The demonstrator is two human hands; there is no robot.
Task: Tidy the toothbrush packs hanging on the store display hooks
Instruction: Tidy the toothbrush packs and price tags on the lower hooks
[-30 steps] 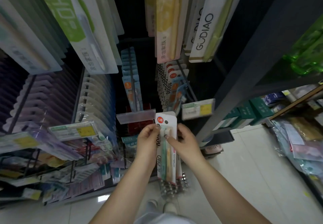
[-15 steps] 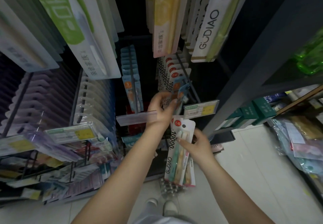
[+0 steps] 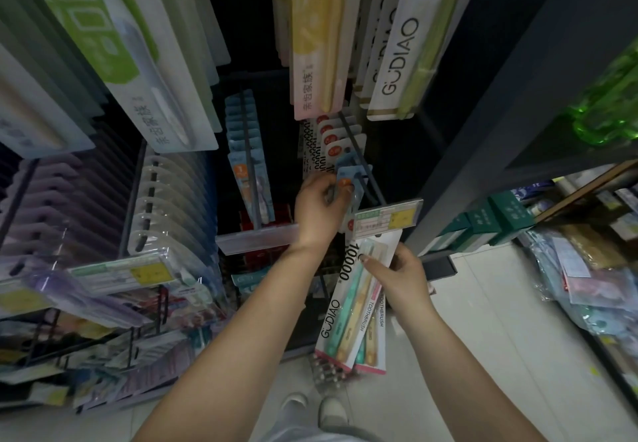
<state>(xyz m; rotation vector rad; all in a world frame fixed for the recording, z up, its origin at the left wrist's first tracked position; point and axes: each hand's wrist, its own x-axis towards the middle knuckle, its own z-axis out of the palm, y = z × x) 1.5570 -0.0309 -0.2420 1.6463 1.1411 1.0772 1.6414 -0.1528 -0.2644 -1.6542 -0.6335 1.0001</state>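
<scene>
My right hand grips a white GUDIAO toothbrush pack with green, yellow and pink brushes, held low and tilted just below a yellow price tag. Higher up, my left hand pinches a small blue toothbrush pack that hangs at the front of a metal hook. Behind it on the same hook hang white packs with red dots. Another row of blue packs hangs on the hook to the left.
Large white packs and a yellow pack hang overhead. Clear blister packs and purple ones fill hooks on the left. A dark shelf post stands right, with green boxes and bagged goods beyond. My shoes stand on white floor tiles.
My left hand let go of the white pack and rose to the hook, where it now pinches the blue pack. My right hand kept the white pack and shifted it right and lower.
</scene>
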